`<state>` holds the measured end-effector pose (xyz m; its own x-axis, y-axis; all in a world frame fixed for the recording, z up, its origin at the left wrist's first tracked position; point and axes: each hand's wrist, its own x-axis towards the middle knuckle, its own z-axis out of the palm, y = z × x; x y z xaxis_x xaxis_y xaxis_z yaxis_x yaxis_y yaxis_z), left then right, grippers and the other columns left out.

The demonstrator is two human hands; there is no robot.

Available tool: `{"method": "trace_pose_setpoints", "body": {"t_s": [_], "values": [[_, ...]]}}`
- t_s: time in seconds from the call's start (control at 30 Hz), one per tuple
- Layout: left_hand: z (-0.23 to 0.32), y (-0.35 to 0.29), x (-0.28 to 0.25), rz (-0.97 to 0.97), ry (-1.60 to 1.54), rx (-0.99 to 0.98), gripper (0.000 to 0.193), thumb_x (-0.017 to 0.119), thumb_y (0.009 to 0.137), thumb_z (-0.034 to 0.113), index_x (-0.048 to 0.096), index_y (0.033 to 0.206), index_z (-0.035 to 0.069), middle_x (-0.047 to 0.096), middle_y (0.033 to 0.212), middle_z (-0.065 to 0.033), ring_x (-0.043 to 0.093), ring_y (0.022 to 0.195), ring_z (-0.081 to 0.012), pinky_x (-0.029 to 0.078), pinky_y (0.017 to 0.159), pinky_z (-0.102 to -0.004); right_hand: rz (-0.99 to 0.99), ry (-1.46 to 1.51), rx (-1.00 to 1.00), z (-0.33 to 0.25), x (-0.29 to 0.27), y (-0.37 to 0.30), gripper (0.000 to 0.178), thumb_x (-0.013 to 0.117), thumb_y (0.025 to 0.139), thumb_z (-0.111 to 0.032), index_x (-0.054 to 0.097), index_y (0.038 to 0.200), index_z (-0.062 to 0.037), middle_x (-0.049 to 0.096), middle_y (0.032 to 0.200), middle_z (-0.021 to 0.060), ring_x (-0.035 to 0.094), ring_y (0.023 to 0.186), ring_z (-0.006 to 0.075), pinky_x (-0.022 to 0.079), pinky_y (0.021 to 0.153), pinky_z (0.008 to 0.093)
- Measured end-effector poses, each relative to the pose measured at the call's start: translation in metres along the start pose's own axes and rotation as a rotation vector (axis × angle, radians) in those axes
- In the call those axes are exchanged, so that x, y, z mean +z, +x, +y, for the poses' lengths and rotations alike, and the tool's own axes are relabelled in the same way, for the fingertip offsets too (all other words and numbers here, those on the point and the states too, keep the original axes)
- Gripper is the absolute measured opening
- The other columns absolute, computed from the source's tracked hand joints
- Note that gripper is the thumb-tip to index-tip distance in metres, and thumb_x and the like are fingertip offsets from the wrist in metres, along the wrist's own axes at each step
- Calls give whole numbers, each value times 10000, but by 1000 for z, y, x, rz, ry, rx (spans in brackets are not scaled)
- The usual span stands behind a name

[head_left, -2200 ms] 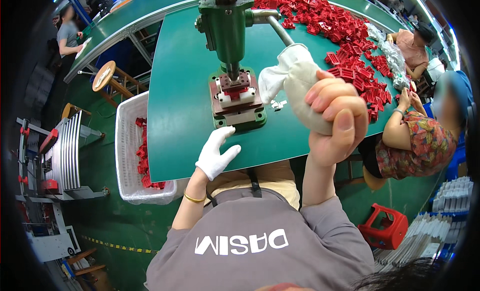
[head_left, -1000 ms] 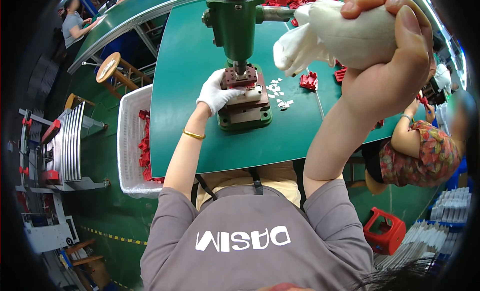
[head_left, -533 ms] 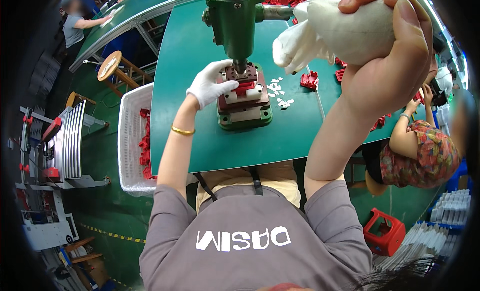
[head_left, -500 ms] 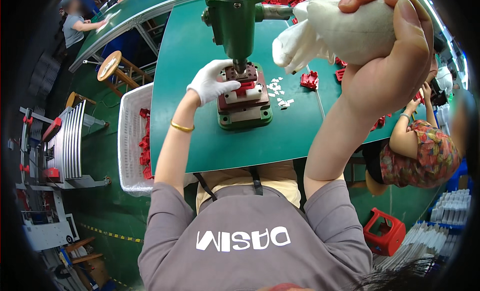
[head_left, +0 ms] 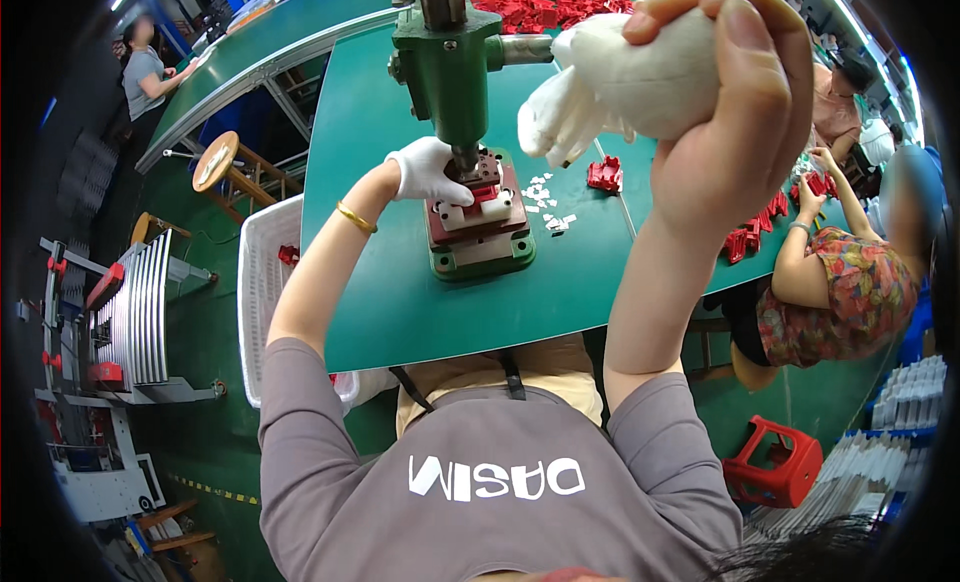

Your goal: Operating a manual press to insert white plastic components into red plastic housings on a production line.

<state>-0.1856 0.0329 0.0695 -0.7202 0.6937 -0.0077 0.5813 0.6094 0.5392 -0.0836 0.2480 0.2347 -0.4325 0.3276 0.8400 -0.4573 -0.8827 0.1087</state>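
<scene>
A green hand press (head_left: 445,82) stands on the table, its ram low over a fixture (head_left: 480,220) with white and dark red blocks. A red plastic part (head_left: 486,195) sits in the fixture, partly covered by the block above it. My left hand (head_left: 418,168), in a white glove, is at the fixture's left side. Its thumb stretches across in front, close to the red part, and its fingers, partly hidden, reach behind, apart from the thumb. Raised at the right, my bare right hand (head_left: 755,107) wraps round the press's lever handle, which is bundled in white cloth (head_left: 640,72).
Small white pieces (head_left: 541,194) and a red housing (head_left: 604,174) lie right of the press. Red parts (head_left: 540,12) are heaped behind it. A white crate (head_left: 262,282) stands left of the table. At the right sits a co-worker (head_left: 850,282), near a red stool (head_left: 775,462).
The view has shifted a little. My left hand has moved in closer round the fixture, its thumb nearer the red part. My right hand keeps its hold on the cloth-wrapped handle.
</scene>
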Motion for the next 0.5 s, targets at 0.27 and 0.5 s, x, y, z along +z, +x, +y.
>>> {"method": "trace_pose_setpoints", "body": {"t_s": [0.27, 0.5], "values": [[-7, -104, 29, 387, -468, -146, 954, 838, 725, 232, 325, 1513, 67, 442, 1478, -150, 378, 1404, -277, 333, 1137, -464, -191, -1228, -125, -51, 3, -71, 187, 515, 936, -195, 530, 862, -25, 612, 830, 138, 589, 760, 229, 511, 771, 406], [6, -165, 55, 491, -467, -343, 791, 755, 824, 201, 358, 1480, 8, 452, 1467, -165, 406, 1384, -269, 331, 1134, -416, -359, -1146, 9, -70, -10, -116, 205, 522, 933, -232, 485, 798, -82, 603, 816, 94, 586, 705, 210, 444, 882, 462]]}}
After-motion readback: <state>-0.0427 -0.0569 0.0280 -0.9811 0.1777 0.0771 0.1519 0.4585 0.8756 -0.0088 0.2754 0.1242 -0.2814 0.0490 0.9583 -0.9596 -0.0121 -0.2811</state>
